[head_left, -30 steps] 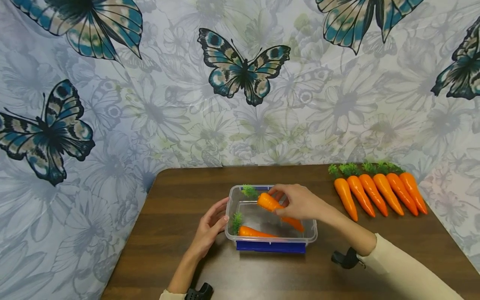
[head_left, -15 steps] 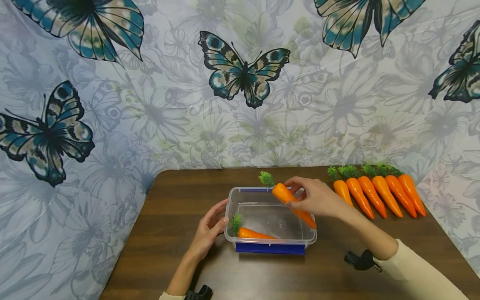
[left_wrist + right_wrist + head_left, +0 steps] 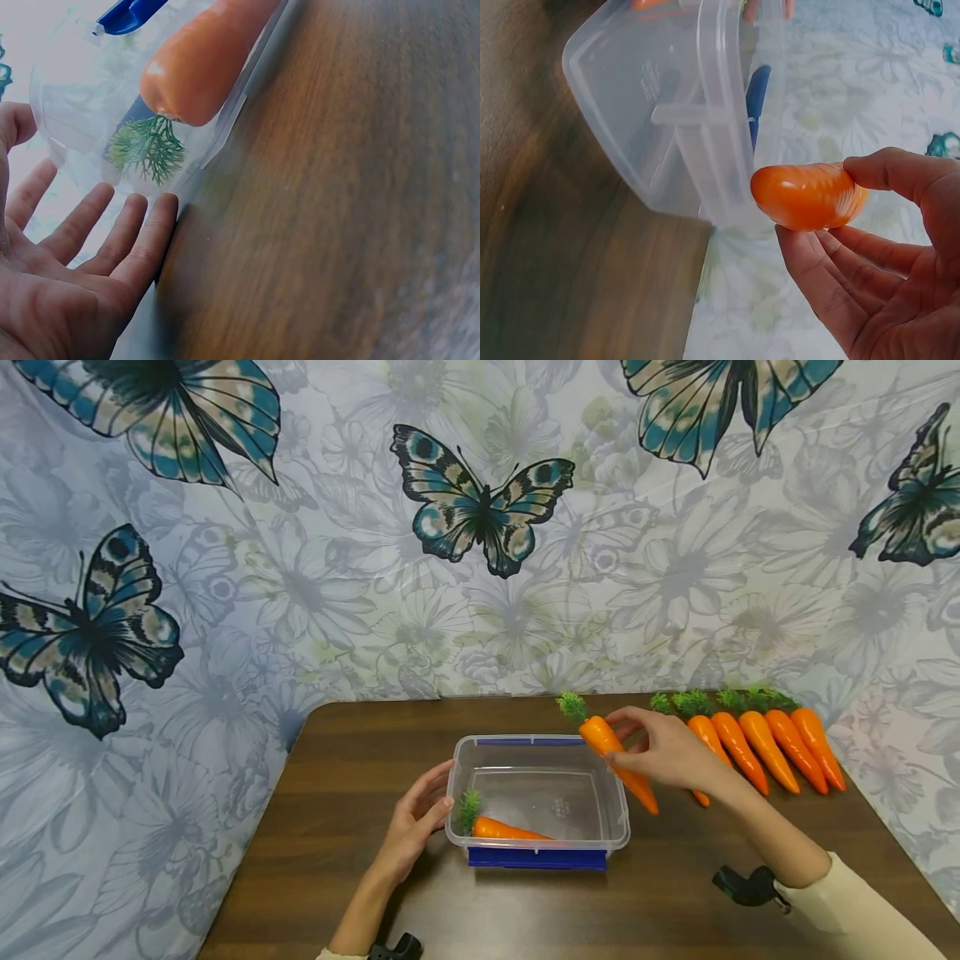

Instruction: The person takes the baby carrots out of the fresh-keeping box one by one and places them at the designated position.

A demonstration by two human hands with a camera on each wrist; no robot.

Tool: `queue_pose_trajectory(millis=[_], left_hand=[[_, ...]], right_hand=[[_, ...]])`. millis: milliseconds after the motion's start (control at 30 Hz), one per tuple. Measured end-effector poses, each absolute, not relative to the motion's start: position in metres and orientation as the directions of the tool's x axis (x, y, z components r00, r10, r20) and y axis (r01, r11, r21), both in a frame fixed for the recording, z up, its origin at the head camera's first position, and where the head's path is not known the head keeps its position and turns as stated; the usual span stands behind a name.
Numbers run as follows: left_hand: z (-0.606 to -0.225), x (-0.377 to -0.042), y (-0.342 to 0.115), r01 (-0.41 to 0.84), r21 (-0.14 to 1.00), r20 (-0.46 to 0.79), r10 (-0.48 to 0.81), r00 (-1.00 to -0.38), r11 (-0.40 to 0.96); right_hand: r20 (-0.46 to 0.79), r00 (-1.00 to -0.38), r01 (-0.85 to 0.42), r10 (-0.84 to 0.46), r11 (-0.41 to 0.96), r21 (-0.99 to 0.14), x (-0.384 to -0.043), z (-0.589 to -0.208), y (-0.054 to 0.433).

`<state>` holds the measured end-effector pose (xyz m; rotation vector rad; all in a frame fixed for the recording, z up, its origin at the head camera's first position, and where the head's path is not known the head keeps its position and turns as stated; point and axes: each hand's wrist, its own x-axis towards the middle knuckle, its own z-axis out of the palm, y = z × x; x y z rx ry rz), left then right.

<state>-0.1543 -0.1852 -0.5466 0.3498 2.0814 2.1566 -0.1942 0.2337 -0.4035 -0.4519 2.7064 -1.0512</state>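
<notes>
My right hand (image 3: 667,750) pinches an orange carrot (image 3: 600,737) between thumb and fingers, tilted, with its green top up and left. The carrot overlaps the right rim of a clear plastic container (image 3: 537,845) in the head view. Seen from the right wrist, the carrot (image 3: 799,199) points its tip at the camera beside the container wall. My left hand (image 3: 411,820) rests against the container's left side, its fingers (image 3: 154,240) extended along the wall. Inside, along the front wall, lies another carrot (image 3: 508,829) with its leafy top to the left.
Several more carrots (image 3: 767,745) lie in a row on the back right of the brown wooden table (image 3: 337,760); my right hand and arm partly cover the leftmost. Blue latches (image 3: 537,859) edge the container. A butterfly-patterned cloth (image 3: 480,635) hangs behind the table.
My right hand has lifted the carrot out of the container's interior and moved it right, to the right rim. The left hand stays at the container's left side.
</notes>
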Motion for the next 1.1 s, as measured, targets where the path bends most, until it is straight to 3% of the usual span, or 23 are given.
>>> queue_pose_trajectory(millis=[367, 600, 867, 1100], left_hand=[[-0.546, -0.153, -0.186, 0.077, 0.996, 0.083, 0.260, -0.962, -0.035], [-0.547, -0.154, -0.187, 0.068, 0.997, 0.072, 0.249, -0.966, -0.026], [-0.547, -0.154, -0.186, 0.064, 0.997, 0.072, 0.255, -0.964, -0.039], [-0.546, -0.154, -0.187, 0.066, 0.997, 0.074, 0.255, -0.964, -0.040]], right_hand=[[-0.090, -0.951, -0.154, -0.294, 0.709, -0.688, -0.196, -0.409, 0.252], [-0.094, -0.964, -0.128, -0.248, 0.747, -0.653, -0.200, -0.425, 0.268], [-0.145, -0.969, -0.042, -0.199, 0.716, -0.697, -0.204, -0.448, 0.281], [-0.095, -0.983, -0.070, -0.160, 0.792, -0.607, -0.206, -0.465, 0.289]])
